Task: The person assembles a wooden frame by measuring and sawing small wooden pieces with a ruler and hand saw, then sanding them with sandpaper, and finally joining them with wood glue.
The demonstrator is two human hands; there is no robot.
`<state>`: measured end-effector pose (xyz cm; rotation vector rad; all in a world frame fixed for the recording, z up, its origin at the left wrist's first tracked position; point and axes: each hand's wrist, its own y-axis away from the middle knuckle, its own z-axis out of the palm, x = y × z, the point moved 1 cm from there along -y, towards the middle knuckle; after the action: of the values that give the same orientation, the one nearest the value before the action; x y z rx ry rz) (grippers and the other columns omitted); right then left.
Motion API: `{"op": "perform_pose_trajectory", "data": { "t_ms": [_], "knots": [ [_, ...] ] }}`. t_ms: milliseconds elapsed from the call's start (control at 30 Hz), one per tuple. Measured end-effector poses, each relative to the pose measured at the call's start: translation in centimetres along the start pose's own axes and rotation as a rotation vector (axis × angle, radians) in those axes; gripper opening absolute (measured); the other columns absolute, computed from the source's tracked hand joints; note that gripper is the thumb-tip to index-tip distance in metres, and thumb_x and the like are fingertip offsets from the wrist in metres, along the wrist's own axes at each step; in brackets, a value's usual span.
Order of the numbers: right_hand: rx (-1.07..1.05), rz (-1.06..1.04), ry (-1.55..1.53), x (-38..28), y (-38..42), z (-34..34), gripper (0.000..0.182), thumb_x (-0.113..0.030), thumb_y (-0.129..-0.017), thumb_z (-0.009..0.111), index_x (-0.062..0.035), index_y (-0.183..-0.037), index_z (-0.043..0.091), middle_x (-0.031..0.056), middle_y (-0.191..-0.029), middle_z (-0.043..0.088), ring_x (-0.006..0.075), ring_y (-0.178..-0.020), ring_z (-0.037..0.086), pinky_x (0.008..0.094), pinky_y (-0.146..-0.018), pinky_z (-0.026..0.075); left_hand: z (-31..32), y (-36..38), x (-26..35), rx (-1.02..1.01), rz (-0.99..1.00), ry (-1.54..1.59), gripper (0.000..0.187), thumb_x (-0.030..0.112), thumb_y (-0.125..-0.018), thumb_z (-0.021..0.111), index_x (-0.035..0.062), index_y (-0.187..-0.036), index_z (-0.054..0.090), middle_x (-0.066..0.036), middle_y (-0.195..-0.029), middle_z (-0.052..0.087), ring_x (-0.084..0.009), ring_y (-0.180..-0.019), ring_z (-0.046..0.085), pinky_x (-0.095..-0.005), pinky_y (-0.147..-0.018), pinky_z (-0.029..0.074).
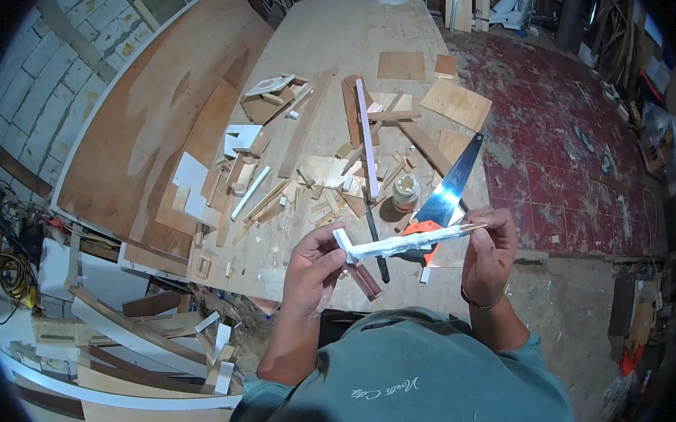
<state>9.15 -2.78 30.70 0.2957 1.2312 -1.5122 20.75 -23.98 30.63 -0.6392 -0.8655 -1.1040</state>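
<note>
A thin wooden strip (411, 242), coated in something white and uneven, is held level in front of my chest. My left hand (311, 272) is closed on its left end, where a small white block (343, 240) stands across it. Bare wood shows at the right end, pinched between the thumb and fingers of my right hand (490, 255). Behind the strip lies a handsaw (458, 173) with an orange handle. A glass jar (406, 193) and a slim black tool (375, 236) are close by. Below my left fingers is a reddish-brown piece (365, 282).
Wood offcuts (327, 172) litter the workbench (333, 31), with a long pale lavender strip (367, 138) among them. A large curved wooden panel (165, 90) leans along the left. Worn red floor (553, 141) lies to the right; stacked boards (134, 327) stand at lower left.
</note>
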Motion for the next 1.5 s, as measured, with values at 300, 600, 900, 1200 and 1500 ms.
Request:
{"op": "perform_pose_trajectory", "data": {
  "t_ms": [300,600,900,1200,1500],
  "knots": [
    [0.020,0.035,-0.025,-0.3,0.2,-0.1,0.005,-0.003,-0.087,0.047,-0.0006,-0.091,0.048,0.0105,-0.087,0.054,0.0131,-0.080,0.049,0.0268,-0.077,0.041,-0.3,0.3,0.0,-0.030,0.036,0.068,0.039,0.000,-0.082,0.061,0.0005,-0.120,0.054,-0.012,-0.091,0.062,-0.0181,-0.080,0.062,-0.0315,-0.074,0.052],
    [0.078,0.229,-0.086,-0.2,0.5,0.3,0.004,-0.002,-0.088,0.044,-0.0012,-0.089,0.048,0.0066,-0.084,0.053,0.0098,-0.076,0.046,0.0260,-0.075,0.039,-0.6,1.1,-0.2,-0.134,0.146,-0.034,0.038,-0.004,-0.078,0.060,0.0032,-0.115,0.059,-0.014,-0.096,0.064,-0.0201,-0.087,0.062,-0.0321,-0.080,0.048],
    [0.066,0.197,-0.037,-0.2,0.7,-0.2,0.005,-0.007,-0.091,0.044,-0.0019,-0.091,0.046,0.0079,-0.087,0.052,0.0102,-0.079,0.045,0.0256,-0.076,0.037,-1.0,1.9,0.5,-0.072,0.216,-0.115,0.035,-0.001,-0.079,0.062,0.0009,-0.114,0.059,-0.013,-0.097,0.064,-0.0189,-0.089,0.062,-0.0317,-0.081,0.048],
    [0.108,0.178,-0.153,0.7,0.9,-0.2,0.007,-0.007,-0.091,0.045,-0.0003,-0.094,0.047,0.0087,-0.088,0.053,0.0097,-0.078,0.046,0.0246,-0.075,0.039,-1.4,1.6,-0.1,0.072,0.111,-0.031,0.038,0.008,-0.081,0.064,-0.0018,-0.116,0.053,-0.013,-0.089,0.061,-0.0208,-0.078,0.062,-0.0320,-0.069,0.051],
    [0.020,0.244,-0.101,1.3,0.6,0.8,0.006,-0.005,-0.089,0.047,-0.0008,-0.092,0.048,0.0086,-0.087,0.055,0.0115,-0.079,0.049,0.0269,-0.078,0.040,-1.2,1.0,0.0,-0.076,-0.075,0.067,0.040,0.009,-0.080,0.065,-0.0045,-0.116,0.053,-0.014,-0.093,0.063,-0.0208,-0.079,0.063,-0.0331,-0.069,0.054]
  ]
}}
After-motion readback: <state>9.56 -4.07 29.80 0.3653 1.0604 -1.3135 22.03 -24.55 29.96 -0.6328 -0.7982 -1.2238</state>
